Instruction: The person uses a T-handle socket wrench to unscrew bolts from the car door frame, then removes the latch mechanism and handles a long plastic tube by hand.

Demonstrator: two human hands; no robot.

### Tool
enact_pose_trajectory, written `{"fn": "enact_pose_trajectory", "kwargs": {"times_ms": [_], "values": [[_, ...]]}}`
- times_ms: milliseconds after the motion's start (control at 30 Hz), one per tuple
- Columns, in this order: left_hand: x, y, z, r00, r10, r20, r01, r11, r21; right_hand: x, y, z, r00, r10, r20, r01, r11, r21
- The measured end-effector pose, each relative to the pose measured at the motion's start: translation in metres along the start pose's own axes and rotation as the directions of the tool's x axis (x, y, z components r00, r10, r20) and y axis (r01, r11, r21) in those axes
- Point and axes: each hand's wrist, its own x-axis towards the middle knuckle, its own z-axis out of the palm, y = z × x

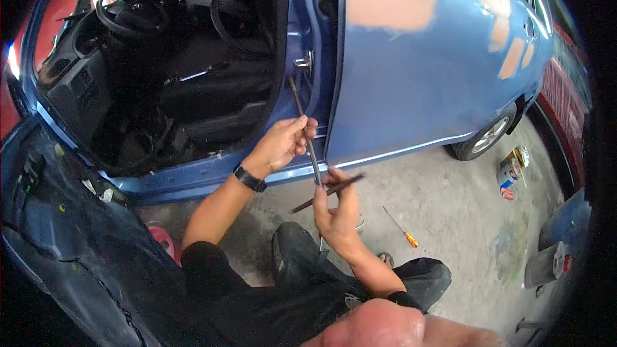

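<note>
A long T-handle wrench (313, 157) is in both my hands, its shaft slanting up to the blue door pillar (297, 38) of a car. The fingers of my left hand (283, 144) pinch the middle of the shaft. Lower down, my right hand (337, 217) grips the wrench where the shaft meets its dark crossbar. The far tip lies just below a metal door striker (305, 63); whether it touches the pillar, I cannot tell. Right of the pillar, the blue rear door (398, 83) has a large tan patch of filler.
The open front door (77, 250) stands at my left, near a pink container (164, 241). An orange-handled screwdriver (410, 239) lies on the concrete floor. Farther right are a paint can (509, 173) and a grey bucket (545, 265). The dark cabin (193, 103) opens ahead.
</note>
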Motion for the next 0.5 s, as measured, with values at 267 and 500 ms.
{"fn": "enact_pose_trajectory", "kwargs": {"times_ms": [267, 500], "values": [[0.014, -0.011, -0.003, 0.995, 0.094, 0.017, -0.092, 0.991, -0.101, 0.001, -0.030, -0.025, 0.839, -0.359, 0.408, 0.539, 0.455, -0.708], [0.019, -0.031, 0.005, 0.986, 0.169, 0.001, -0.164, 0.957, -0.238, -0.046, 0.035, -0.040, 0.884, 0.309, 0.351, -0.460, 0.713, 0.529]]}}
